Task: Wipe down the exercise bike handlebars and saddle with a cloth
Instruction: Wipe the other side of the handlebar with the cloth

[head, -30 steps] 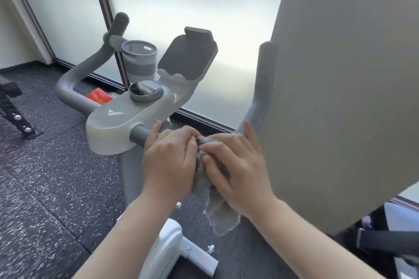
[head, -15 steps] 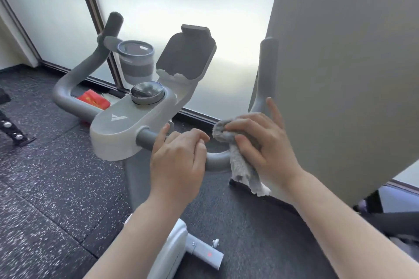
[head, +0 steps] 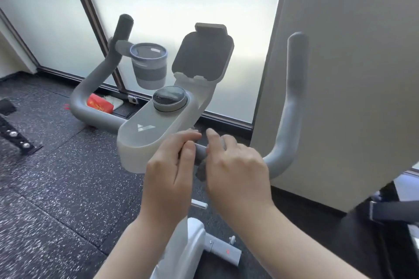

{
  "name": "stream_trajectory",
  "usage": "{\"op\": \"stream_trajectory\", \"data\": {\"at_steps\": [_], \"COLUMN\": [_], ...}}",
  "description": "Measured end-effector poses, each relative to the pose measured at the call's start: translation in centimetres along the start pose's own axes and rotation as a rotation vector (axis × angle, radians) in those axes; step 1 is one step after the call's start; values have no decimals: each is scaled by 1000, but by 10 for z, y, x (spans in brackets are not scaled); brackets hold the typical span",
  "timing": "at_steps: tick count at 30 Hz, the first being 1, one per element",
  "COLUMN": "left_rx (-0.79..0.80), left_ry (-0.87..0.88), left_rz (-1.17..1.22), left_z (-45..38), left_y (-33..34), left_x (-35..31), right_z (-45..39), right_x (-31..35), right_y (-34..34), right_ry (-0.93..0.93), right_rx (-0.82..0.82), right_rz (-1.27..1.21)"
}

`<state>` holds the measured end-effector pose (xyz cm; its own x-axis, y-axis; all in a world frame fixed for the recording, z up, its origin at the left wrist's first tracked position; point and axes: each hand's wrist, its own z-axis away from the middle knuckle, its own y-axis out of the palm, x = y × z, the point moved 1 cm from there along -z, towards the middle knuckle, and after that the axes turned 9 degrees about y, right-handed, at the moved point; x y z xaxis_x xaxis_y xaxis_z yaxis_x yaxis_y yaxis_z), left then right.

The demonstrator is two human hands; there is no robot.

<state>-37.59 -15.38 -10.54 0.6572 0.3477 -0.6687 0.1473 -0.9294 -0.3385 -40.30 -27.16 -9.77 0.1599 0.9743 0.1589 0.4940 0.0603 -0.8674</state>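
Observation:
The grey exercise bike handlebar (head: 288,120) curves up on the right and on the left, joined by a pale console (head: 156,133) with a round dial. My left hand (head: 170,172) grips the bar just right of the console. My right hand (head: 235,165) is wrapped over the bar beside it, holding the grey cloth (head: 201,171) against the bar; only a small dark fold of cloth shows between the hands. The saddle is out of view.
A grey cup (head: 148,65) sits in a holder on the left bar, and a tablet stand (head: 203,56) rises behind the dial. A beige panel (head: 351,75) stands close on the right. A red packet (head: 99,103) lies on the speckled floor by the window.
My right hand slid the cloth left along the bar from the right bend back to beside my left hand. The left hand kept its grip.

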Motion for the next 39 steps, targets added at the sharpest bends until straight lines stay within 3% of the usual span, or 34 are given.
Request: {"op": "stream_trajectory", "data": {"at_steps": [4, 8, 12, 16, 21, 27, 28, 32, 33, 36, 39], "left_rx": [-29, -147, -74, -20, 19, 19, 7, -3, -10, -30, -43], "left_ry": [-105, -307, -236, 21, -37, -20, -26, -19, -19, -32, -35], "left_rz": [196, 455, 310, 12, -45, -16, -5, 1, 5, 22, -8], "left_z": [-5, -21, -21, -17, -20, -18, -18, -17, -17, -17, -16], "left_y": [-11, -18, -20, -33, -44, -49, -49, -46, -45, -46, -42], "left_x": [1, 5, 5, 5, 18, 21, 21, 20, 20, 22, 22], "right_z": [24, 9, 2, 9, -15, -8, -16, -53, -51, -10, -6], "right_x": [-28, -3, 17, 10, 56, 38, 45, 61, 59, 53, 61], "right_y": [-14, 1, 5, 0, 13, -1, -6, -8, -5, 4, 21], "right_ry": [-117, -46, -20, -15, 14, -16, -1, 102, 76, 41, 42], "right_rx": [-6, 51, 63, 94, 86, 49, 76, 478, 444, 119, 60], "right_rz": [68, 164, 55, 53, 97, 99, 68, -53, 21, 199, 264]}}
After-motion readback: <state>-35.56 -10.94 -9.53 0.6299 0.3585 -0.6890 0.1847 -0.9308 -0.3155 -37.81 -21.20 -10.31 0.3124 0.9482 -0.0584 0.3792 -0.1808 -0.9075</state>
